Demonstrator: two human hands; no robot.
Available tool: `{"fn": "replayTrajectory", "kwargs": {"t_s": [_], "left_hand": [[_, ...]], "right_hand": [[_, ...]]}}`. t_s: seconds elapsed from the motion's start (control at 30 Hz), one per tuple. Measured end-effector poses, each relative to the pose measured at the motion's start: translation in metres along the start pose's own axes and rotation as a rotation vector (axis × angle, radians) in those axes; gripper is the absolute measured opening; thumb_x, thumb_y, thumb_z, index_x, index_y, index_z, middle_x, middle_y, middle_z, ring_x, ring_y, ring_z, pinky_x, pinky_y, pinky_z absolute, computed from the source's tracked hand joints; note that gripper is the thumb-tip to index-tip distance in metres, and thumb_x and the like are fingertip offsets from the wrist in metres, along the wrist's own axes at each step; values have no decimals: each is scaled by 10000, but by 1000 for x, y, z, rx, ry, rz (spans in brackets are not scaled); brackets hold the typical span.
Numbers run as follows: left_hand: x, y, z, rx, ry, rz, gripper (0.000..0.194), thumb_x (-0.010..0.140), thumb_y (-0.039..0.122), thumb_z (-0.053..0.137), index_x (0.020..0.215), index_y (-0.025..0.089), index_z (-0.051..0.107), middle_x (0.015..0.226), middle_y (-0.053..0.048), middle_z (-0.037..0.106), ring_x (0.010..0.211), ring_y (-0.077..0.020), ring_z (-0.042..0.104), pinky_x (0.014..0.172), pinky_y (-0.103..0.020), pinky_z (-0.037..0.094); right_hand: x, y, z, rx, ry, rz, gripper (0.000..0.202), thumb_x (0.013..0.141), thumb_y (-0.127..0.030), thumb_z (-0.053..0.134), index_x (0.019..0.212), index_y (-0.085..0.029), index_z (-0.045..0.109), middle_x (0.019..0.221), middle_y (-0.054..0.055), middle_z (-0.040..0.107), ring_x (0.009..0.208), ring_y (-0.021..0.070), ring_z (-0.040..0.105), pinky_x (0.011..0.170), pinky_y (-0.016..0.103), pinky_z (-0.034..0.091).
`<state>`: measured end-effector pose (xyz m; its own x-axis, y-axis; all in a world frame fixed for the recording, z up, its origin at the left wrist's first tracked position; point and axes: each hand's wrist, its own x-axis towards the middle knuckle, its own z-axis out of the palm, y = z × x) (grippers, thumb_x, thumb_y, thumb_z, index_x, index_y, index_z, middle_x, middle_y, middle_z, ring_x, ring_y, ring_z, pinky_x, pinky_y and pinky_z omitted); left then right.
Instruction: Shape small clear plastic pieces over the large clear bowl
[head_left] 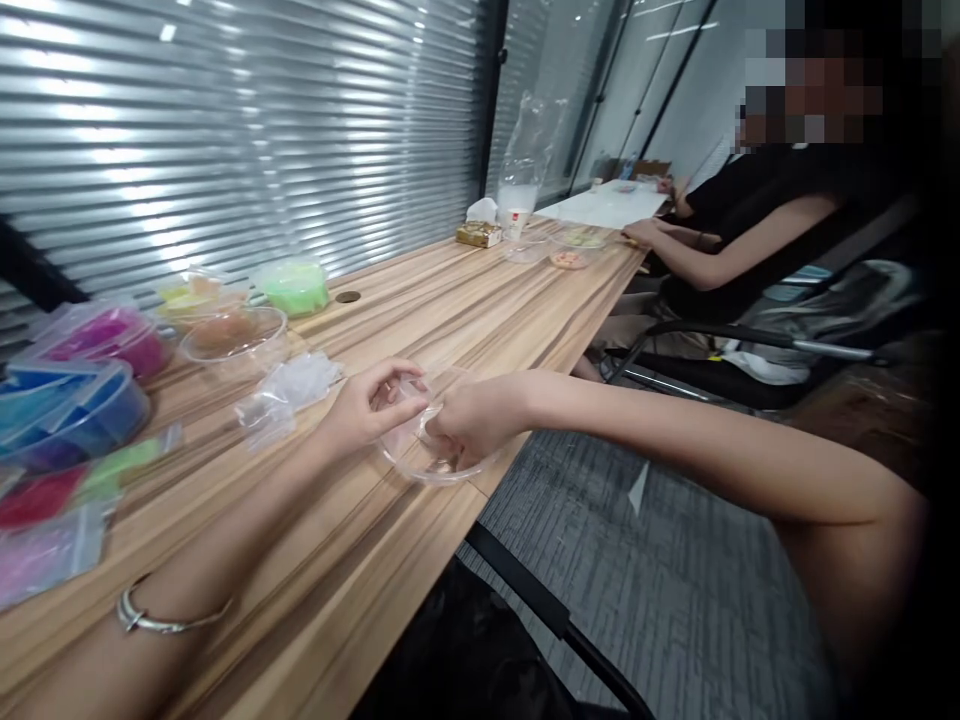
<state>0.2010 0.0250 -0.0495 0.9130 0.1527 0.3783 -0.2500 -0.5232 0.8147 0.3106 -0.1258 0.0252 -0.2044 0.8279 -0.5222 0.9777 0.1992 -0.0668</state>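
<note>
A shallow clear plastic dish point(442, 468) sits at the near edge of the long wooden table point(420, 310). My left hand point(371, 402) pinches something small and clear at the dish's far rim; I cannot tell what it is. My right hand point(472, 418) reaches into the dish from the right, fingers curled on its inner side. A silver bangle point(161, 615) rings my left wrist. A crumpled clear plastic bag point(289, 392) lies just left of my hands.
Clear tubs of coloured material line the left: blue point(71, 410), pink point(105, 335), green point(294, 285), and an empty-looking bowl point(234, 338). Small coloured bags point(52, 520) lie near me. Another person point(739, 235) sits at the far end with dishes point(574, 250) and a tall bag point(525, 160).
</note>
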Motion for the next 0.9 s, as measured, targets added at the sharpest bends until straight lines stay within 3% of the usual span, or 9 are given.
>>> {"fn": "replayTrajectory", "kwargs": {"t_s": [0.17,0.37,0.63,0.73,0.9], "left_hand": [[21,-2,20,-105,11,28,391,776,410,699,1067,166,604,966,-60,648,812,-154,567,656,-257,399],[10,-1,24,-107,100,33,370,763,427,703,1015,169,625,1009,-61,637,884,-173,575,702,-264,424],[-14,10,2,99,84,-32,413,765,453,679,1065,177,611,853,-29,635,682,-131,532,602,-251,390],[-27,18,-8,166,91,-77,416,775,452,665,1081,177,607,808,-14,627,601,-109,474,560,-243,364],[-59,24,-31,221,175,-152,400,776,462,661,1068,191,620,846,-22,638,676,-138,519,603,-258,391]], "right_hand": [[-14,1,10,12,16,131,227,815,-184,546,935,-77,706,819,94,683,606,132,486,564,277,280],[-11,3,17,65,68,40,196,771,-99,555,896,-102,705,799,54,675,634,118,493,596,260,304],[11,8,24,204,208,-170,192,739,-68,535,870,-120,667,737,6,620,615,91,456,568,212,317],[25,9,23,289,192,-232,174,733,-80,530,848,-133,649,716,-9,596,595,82,447,552,204,316],[60,3,4,338,96,-415,118,744,-92,542,817,-148,616,709,-19,556,610,82,456,559,195,340]]}}
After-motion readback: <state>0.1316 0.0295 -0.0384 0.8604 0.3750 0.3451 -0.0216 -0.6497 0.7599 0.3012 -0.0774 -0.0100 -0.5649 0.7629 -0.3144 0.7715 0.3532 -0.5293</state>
